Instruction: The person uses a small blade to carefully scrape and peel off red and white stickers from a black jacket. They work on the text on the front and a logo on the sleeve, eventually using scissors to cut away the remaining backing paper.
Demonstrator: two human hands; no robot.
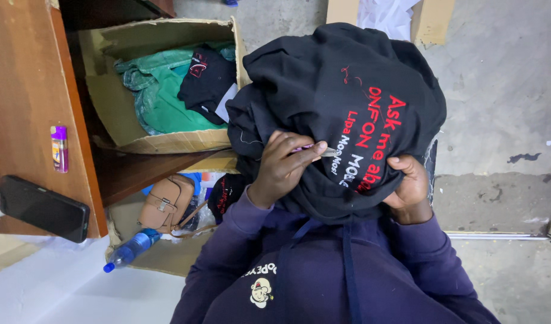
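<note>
A black garment (323, 84) with red embroidered lettering is bunched up on my lap, filling the middle of the view. My left hand (284, 165) is closed on a small pink-handled metal tool (323, 150), its tip touching the fabric beside the lettering. My right hand (410, 183) grips the garment's lower right edge, fingers curled into the cloth. My dark blue hoodie sleeves and drawstrings show below.
A cardboard box (167, 141) to the left holds green cloth and a black item. A wooden table (23, 90) carries a purple lighter (59, 149) and a black phone (44, 208). A tan handbag (167, 204) and a plastic bottle (131, 247) lie below it. Concrete floor (503, 90) spreads to the right.
</note>
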